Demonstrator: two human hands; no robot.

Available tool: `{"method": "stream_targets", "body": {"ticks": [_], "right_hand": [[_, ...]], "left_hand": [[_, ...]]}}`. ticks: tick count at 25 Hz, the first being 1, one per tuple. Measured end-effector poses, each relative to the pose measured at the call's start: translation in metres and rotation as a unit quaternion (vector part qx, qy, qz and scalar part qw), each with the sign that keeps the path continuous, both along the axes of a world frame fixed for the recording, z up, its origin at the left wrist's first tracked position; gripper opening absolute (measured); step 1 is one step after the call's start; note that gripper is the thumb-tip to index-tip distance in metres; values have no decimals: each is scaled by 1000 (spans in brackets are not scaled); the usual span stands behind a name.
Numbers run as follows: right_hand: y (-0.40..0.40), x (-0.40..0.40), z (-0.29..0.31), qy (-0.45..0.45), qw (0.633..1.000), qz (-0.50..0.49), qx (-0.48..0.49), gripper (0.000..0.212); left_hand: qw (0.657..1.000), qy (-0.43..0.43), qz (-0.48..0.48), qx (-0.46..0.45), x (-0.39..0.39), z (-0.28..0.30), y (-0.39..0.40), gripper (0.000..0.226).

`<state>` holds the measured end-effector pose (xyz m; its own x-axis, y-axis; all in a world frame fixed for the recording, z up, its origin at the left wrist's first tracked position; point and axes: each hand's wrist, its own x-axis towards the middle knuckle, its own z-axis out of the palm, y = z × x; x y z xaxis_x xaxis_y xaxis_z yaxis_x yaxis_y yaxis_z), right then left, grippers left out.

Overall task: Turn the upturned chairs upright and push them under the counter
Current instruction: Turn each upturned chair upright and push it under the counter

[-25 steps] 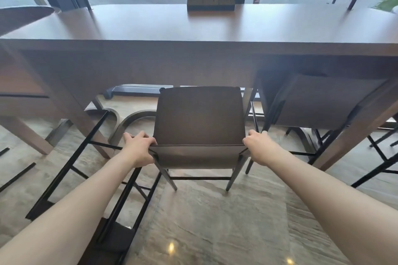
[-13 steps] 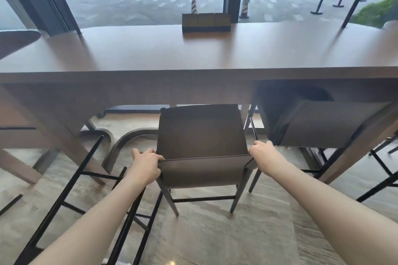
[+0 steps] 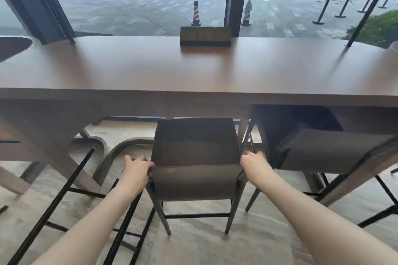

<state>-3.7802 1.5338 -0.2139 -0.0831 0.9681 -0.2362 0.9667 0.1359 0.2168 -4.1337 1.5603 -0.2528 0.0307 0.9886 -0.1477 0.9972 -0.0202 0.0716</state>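
Hands grip the chair (image 3: 195,153) backrest's two ends, left hand (image 3: 136,171) and right hand (image 3: 255,164); equal pressure should slide it straight under the counter (image 3: 193,71) ahead.

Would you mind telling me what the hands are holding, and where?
Both grip the upright chair: left hand and right hand at either end of its backrest's top edge.

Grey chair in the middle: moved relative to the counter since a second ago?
Yes. The grey chair has slid forward; the counter edge now covers the front of its seat. Left hand and right hand grip its backrest.
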Motion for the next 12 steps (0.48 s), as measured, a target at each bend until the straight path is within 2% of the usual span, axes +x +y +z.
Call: {"method": "stream_targets", "body": {"ticks": [7, 11, 12], "right_hand": [[11, -2, 9, -2, 999, -23, -42, 30], [15, -2, 18, -28, 997, 15, -65, 32], [16, -1, 22, -23, 996, 20, -89, 30]], "left_hand": [[1000, -10, 6, 19, 2, 1, 6, 36], [1000, -16, -8, 1, 6, 16, -2, 21], [999, -21, -16, -20, 7, 24, -4, 29]]}}
